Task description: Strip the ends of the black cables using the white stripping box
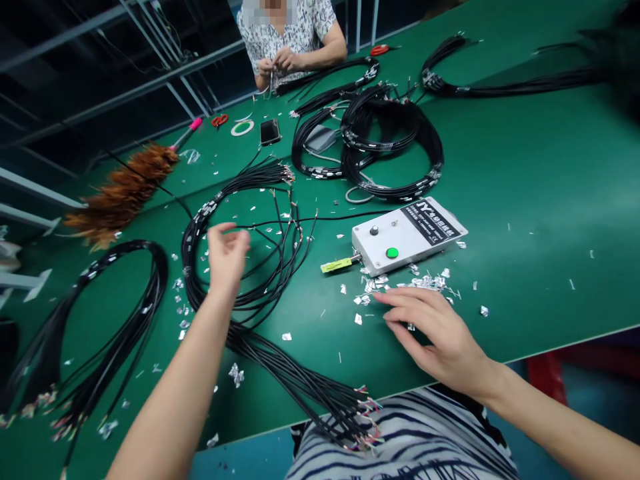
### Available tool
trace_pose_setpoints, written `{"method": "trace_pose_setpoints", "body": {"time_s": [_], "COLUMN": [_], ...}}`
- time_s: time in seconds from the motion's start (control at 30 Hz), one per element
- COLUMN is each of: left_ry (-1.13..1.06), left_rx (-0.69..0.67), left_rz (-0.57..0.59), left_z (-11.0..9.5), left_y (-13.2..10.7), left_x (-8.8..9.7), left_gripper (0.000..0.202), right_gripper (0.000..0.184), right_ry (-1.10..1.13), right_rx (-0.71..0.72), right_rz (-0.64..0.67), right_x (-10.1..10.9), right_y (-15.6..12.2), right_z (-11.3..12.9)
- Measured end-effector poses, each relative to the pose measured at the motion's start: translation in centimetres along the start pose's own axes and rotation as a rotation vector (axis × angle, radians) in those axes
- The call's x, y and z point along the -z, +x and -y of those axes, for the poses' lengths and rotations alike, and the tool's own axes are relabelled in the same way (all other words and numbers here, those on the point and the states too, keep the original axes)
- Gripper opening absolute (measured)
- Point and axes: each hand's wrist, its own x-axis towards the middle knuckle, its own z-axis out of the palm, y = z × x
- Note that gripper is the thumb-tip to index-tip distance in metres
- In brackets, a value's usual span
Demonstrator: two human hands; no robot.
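Note:
My left hand hovers over a coil of black cables, its fingers loosely bent and slightly apart, with nothing visible in them. The coil's lower bundle runs toward my lap and ends in stripped coloured wires. My right hand is open, fingers stretched forward at a patch of silvery foil scraps. Just beyond it stands a white control box with a green button, a knob and a black label. A yellow-green clip sticks out of its left side.
More black cable coils lie at the left and toward the back. A feather duster, red-handled scissors, a tape roll and a phone lie farther off. Across the table a co-worker handles something thin.

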Motion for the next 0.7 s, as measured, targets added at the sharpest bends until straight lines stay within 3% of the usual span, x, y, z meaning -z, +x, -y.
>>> {"method": "trace_pose_setpoints", "body": {"time_s": [0.03, 0.1, 0.13, 0.17, 0.27, 0.33, 0.47, 0.57, 0.7], "left_ry": [0.186, 0.602, 0.797, 0.996, 1.405, 1.434, 1.213, 1.03, 0.726], "left_rx": [-0.121, -0.287, -0.343, -0.383, -0.443, -0.475, -0.451, -0.38, -0.355], "left_rz": [0.257, 0.899, 1.086, 1.153, 1.191, 1.203, 1.201, 1.092, 0.997], "left_z": [-0.1, -0.5, -0.8, -1.0, -1.4, -1.4, -2.1, -3.8, -5.9], "left_y": [-2.1, -6.3, -8.1, -9.5, -11.2, -10.8, -9.4, -9.6, -12.2], "left_x": [0.4, 1.8, 2.5, 3.2, 4.6, 5.0, 5.7, 5.7, 3.0], "left_gripper": [0.012, 0.012, 0.017, 0.021, 0.031, 0.034, 0.024, 0.017, 0.014], "right_gripper": [0.017, 0.016, 0.016, 0.016, 0.017, 0.018, 0.018, 0.018, 0.014], "right_ry": [0.014, 0.047, 0.065, 0.084, 0.136, 0.159, 0.188, 0.215, 0.301], "right_rx": [-0.005, -0.009, -0.011, -0.013, -0.013, -0.007, 0.002, -0.022, -0.125], "right_rz": [0.011, 0.034, 0.046, 0.054, 0.057, 0.055, 0.062, 0.063, 0.059], "right_x": [0.0, 0.0, -0.1, -0.1, -0.5, -0.8, -1.1, -1.2, -1.4], "right_y": [-0.1, -0.2, -0.1, -0.1, 0.3, 0.5, 0.5, 0.4, 0.6], "right_z": [0.1, 0.2, 0.3, 0.3, 0.4, 0.5, 0.5, 0.6, 1.0]}}
